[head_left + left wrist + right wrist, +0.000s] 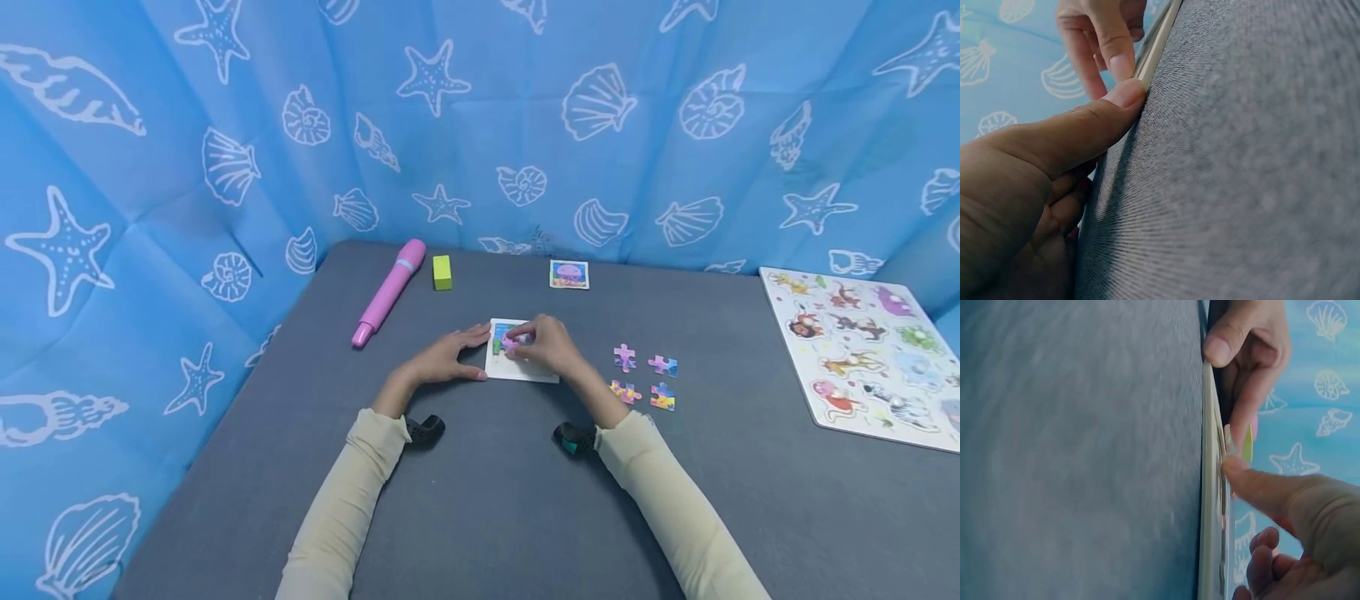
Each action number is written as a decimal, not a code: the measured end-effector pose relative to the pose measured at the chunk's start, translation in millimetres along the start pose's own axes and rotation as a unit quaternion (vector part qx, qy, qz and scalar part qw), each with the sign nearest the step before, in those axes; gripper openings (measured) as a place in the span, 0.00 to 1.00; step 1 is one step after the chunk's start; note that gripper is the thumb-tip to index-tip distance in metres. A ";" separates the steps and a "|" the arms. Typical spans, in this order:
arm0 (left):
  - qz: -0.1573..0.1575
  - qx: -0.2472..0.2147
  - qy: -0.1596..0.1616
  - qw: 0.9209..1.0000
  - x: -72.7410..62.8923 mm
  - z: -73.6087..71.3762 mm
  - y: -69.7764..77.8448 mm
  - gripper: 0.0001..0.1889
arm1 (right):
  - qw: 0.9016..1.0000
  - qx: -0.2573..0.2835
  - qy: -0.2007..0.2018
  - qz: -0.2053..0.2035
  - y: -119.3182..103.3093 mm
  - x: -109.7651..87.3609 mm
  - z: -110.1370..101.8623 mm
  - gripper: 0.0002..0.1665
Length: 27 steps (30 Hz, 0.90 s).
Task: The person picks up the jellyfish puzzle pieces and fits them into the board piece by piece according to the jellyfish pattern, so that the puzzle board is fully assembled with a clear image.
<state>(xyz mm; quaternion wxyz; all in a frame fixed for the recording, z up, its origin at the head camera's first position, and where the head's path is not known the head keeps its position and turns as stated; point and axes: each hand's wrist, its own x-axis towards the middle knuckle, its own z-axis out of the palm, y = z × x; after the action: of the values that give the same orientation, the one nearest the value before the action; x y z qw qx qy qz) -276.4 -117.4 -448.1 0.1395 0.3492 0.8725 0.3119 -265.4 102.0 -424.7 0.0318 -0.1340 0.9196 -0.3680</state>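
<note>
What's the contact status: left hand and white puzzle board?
Touching. In the left wrist view, the left hand has its thumb tip against the edge of the white puzzle board.

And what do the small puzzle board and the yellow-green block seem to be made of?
The small puzzle board: probably wood or fibreboard, with smooth white border; its edge shows pale and straight. The block: painted wood or plastic; its even, matt-looking colour leaves this open.

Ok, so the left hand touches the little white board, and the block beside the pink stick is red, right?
Not quite: the block beside the pink stick is yellow-green, not red, as the head view shows. The left hand does touch the little white board.
</note>
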 end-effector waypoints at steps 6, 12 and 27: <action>-0.007 -0.006 -0.006 1.000 -0.9 -1.7 1.8 0.40 | 1.000 -0.014 -0.002 0.007 -0.4 0.4 3.7 0.17; -0.013 -0.006 -0.003 1.000 -0.5 -2.5 3.9 0.40 | 0.999 -0.038 -0.008 -0.038 -2.9 4.0 2.1 0.18; -0.004 -0.010 -0.001 1.000 -0.3 -3.6 1.8 0.39 | 0.998 -0.014 -0.046 -0.032 1.0 12.6 3.3 0.15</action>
<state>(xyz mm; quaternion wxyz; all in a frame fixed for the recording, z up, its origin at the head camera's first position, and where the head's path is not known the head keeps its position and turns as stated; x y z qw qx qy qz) -276.9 -118.2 -444.2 0.1450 0.3445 0.8706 0.3200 -277.2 97.1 -427.4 0.0606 -0.1808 0.9173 -0.3497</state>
